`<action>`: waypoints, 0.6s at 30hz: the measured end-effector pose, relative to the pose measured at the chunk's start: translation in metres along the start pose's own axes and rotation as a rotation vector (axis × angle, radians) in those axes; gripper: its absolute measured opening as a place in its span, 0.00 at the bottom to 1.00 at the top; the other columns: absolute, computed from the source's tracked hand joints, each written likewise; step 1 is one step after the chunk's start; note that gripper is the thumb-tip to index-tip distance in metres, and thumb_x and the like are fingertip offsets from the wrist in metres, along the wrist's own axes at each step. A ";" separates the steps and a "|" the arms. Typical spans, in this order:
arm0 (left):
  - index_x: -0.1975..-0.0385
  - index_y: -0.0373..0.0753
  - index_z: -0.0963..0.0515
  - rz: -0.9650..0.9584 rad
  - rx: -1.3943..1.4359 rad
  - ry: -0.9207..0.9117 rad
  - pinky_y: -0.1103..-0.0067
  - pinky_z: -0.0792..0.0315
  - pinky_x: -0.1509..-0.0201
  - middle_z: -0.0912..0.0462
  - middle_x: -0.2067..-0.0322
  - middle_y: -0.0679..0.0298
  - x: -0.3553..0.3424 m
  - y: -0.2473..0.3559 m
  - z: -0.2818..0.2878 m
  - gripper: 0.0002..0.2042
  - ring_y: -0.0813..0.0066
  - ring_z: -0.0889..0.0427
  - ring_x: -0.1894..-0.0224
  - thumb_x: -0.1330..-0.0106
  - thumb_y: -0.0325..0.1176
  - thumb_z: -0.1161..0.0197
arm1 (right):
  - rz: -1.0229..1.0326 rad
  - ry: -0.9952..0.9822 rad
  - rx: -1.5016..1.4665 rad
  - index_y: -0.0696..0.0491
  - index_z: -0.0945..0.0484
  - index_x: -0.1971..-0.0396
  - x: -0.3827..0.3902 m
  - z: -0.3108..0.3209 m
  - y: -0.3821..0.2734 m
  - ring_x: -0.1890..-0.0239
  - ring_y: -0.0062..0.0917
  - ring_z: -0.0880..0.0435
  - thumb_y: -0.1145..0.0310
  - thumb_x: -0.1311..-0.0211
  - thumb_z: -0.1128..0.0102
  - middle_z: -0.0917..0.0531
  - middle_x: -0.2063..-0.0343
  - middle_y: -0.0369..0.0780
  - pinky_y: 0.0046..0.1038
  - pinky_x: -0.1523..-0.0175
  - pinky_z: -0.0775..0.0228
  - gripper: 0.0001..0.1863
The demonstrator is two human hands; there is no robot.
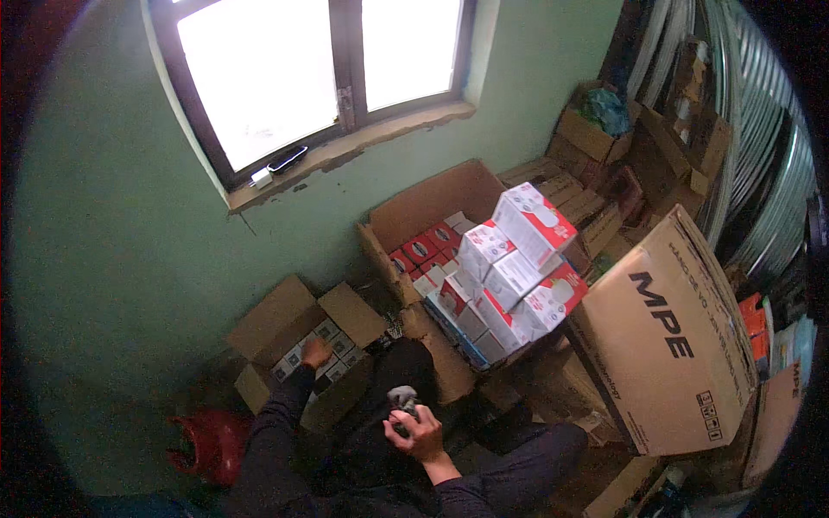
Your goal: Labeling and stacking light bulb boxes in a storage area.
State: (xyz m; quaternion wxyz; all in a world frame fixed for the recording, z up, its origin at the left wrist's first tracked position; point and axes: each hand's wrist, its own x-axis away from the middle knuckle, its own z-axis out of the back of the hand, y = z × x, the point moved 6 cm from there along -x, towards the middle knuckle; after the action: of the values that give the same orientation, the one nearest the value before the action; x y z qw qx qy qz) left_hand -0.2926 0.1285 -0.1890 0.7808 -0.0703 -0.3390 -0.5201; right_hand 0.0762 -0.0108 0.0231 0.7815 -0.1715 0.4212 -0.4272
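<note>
My left hand (316, 350) reaches into an open cardboard box (271, 307) on the lower left, its fingers curled down over small white boxes (346, 342) packed inside; what it grips, if anything, is too small to make out. My right hand (417, 433) is closed around a small grey and dark object (401, 399), held over my lap at bottom centre. A stack of white and red boxes (535, 226) rises above and right of my hands, in front of a large open carton (389, 207) that holds red boxes (419, 249).
A large tilted carton (648, 363) stands at the right, with metal coils (764, 155) behind it. A window (250, 78) is in the green wall ahead, a phone (287, 159) on its sill. A red gas cylinder (210, 445) lies low at the left. More cartons (587, 138) fill the back right.
</note>
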 end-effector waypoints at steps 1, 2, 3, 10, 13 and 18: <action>0.45 0.32 0.19 0.011 -0.097 -0.206 0.51 0.23 0.49 0.14 0.50 0.42 -0.001 -0.041 -0.042 0.24 0.41 0.16 0.49 0.26 0.49 0.42 | 0.010 0.042 -0.009 0.43 0.16 0.60 0.003 -0.003 0.003 0.66 0.38 0.15 0.60 0.47 0.20 0.17 0.66 0.38 0.39 0.64 0.19 0.16; 0.45 0.33 0.19 0.017 -0.155 -0.324 0.51 0.23 0.49 0.15 0.50 0.42 0.000 -0.076 -0.077 0.24 0.41 0.16 0.49 0.26 0.49 0.43 | 0.024 0.089 -0.016 0.44 0.17 0.59 0.005 -0.006 0.007 0.66 0.38 0.15 0.61 0.47 0.19 0.17 0.66 0.38 0.39 0.65 0.19 0.17; 0.44 0.33 0.20 0.009 -0.186 -0.416 0.51 0.23 0.49 0.15 0.50 0.42 0.003 -0.102 -0.109 0.24 0.42 0.16 0.49 0.26 0.49 0.43 | 0.006 0.099 0.017 0.44 0.19 0.58 0.009 -0.010 0.011 0.67 0.36 0.16 0.62 0.47 0.19 0.16 0.66 0.35 0.37 0.65 0.19 0.19; 0.41 0.34 0.23 -0.150 -0.177 -0.266 0.51 0.21 0.48 0.16 0.48 0.43 -0.020 -0.128 -0.215 0.25 0.43 0.16 0.49 0.24 0.50 0.45 | 0.005 0.039 0.094 0.46 0.22 0.58 0.024 -0.036 0.031 0.70 0.31 0.16 0.64 0.45 0.22 0.17 0.74 0.29 0.35 0.62 0.21 0.18; 0.39 0.34 0.24 -0.176 -0.174 -0.137 0.51 0.21 0.48 0.16 0.47 0.44 -0.041 -0.130 -0.219 0.26 0.44 0.15 0.49 0.23 0.51 0.45 | -0.049 -0.034 0.043 0.47 0.23 0.56 0.029 -0.044 0.036 0.70 0.30 0.15 0.63 0.42 0.23 0.17 0.74 0.29 0.35 0.57 0.22 0.18; 0.37 0.35 0.26 -0.195 -0.106 0.065 0.52 0.20 0.47 0.17 0.46 0.44 -0.058 -0.141 -0.221 0.27 0.45 0.15 0.49 0.22 0.52 0.47 | -0.086 -0.077 0.020 0.48 0.23 0.54 0.030 -0.046 0.041 0.70 0.29 0.13 0.62 0.40 0.24 0.16 0.75 0.29 0.37 0.52 0.24 0.19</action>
State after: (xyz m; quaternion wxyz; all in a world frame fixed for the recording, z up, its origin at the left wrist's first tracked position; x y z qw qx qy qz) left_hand -0.3261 0.0074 -0.4256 0.7322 -0.0615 -0.2908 -0.6128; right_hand 0.0686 -0.0071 -0.0449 0.7799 -0.1977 0.3786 -0.4575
